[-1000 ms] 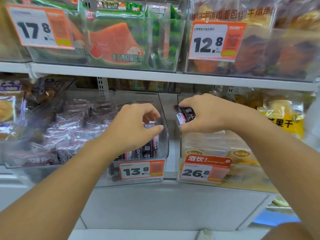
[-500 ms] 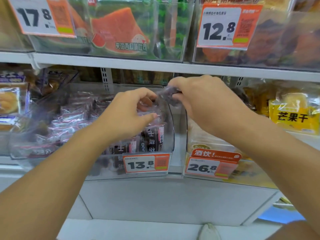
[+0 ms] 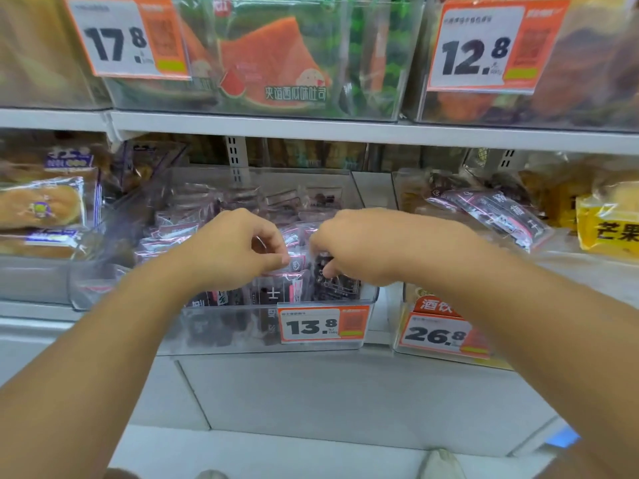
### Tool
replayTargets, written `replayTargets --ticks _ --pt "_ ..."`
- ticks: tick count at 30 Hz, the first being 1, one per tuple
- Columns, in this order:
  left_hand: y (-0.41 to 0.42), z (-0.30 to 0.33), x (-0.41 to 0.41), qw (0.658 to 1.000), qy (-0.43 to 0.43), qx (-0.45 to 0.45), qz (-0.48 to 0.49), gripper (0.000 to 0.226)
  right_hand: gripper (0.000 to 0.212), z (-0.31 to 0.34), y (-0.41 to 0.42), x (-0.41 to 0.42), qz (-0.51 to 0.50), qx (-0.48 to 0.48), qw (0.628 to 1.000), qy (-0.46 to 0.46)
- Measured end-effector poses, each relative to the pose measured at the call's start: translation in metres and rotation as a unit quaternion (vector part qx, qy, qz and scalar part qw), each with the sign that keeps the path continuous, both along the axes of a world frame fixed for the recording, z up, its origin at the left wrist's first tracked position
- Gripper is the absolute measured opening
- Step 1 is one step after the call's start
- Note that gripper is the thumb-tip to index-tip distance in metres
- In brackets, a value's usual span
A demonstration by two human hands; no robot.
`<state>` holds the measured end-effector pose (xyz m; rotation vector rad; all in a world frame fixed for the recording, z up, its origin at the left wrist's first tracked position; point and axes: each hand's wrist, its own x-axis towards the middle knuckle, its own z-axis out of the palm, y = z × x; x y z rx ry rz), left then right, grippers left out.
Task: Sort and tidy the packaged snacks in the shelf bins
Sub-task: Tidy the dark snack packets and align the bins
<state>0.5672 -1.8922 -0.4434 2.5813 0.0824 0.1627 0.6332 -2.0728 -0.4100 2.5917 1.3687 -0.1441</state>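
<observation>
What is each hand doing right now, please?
Left hand: fingers curled, pinching a dark snack packet in the 13.8 bin.
Right hand: gripping another dark packet there.

Dark snack packets (image 3: 332, 281) upright in clear bin (image 3: 242, 335)

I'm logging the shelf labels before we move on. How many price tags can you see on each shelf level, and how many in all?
Upper shelf price tags: 2, reading 17.8 and 12.8
Lower shelf price tags: 2, reading 13.8 and 26.8
Total: 4
</observation>
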Motion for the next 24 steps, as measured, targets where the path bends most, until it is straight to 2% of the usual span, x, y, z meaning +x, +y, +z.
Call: replayTargets --ticks 2,4,5,7,9,12,14,15,16,18,20,22,24 --pt "0.001 -0.003 -0.001 1.0 -0.022 0.018 -0.014 0.018 0.013 -0.007 0.01 0.006 0.013 -0.015 1.0 0.015" --pt "0.0 -0.003 -0.001 0.999 -0.039 0.008 -0.035 0.026 0.03 -0.012 0.014 0.013 0.016 -0.015 0.999 0.026" --pt "-0.002 -0.002 -0.002 0.998 -0.039 -0.004 -0.048 0.029 0.032 -0.014 0.014 0.015 0.01 -0.004 1.0 0.027" --pt "-0.006 -0.001 -0.005 0.997 -0.028 0.004 -0.074 0.027 0.025 -0.009 0.008 0.012 0.004 0.038 0.999 0.03" --pt "-0.009 0.0 -0.006 0.995 -0.048 0.045 -0.08 0.02 0.023 0.004 -0.005 0.005 -0.002 0.12 0.993 0.008" --pt "-0.021 0.004 -0.002 0.991 -0.097 0.053 -0.072 0.028 0.03 0.034 -0.044 0.0 -0.065 0.208 0.964 -0.15" --pt "-0.033 0.005 0.005 0.991 -0.081 0.065 -0.087 0.035 0.039 0.049 -0.077 0.006 -0.166 0.216 0.926 -0.262" --pt "-0.039 0.005 0.009 0.99 -0.065 0.087 -0.094 0.035 0.045 0.051 -0.091 0.009 -0.227 0.201 0.912 -0.278" --pt "-0.044 0.003 0.014 0.988 -0.049 0.113 -0.096 0.033 0.048 0.05 -0.101 0.012 -0.281 0.177 0.907 -0.259" --pt "-0.052 -0.002 0.022 0.983 -0.024 0.16 -0.086 0.026 0.047 0.036 -0.113 0.016 -0.358 0.124 0.911 -0.163" --pt "-0.057 -0.005 0.03 0.98 -0.014 0.183 -0.076 0.024 0.035 0.025 -0.12 0.022 -0.374 0.132 0.912 -0.1" --pt "-0.059 -0.005 0.033 0.979 -0.01 0.188 -0.073 0.025 0.024 0.024 -0.125 0.026 -0.365 0.162 0.91 -0.108" --pt "-0.058 -0.004 0.033 0.983 -0.002 0.171 -0.068 0.029 0.028 0.025 -0.126 0.026 -0.354 0.176 0.912 -0.106"
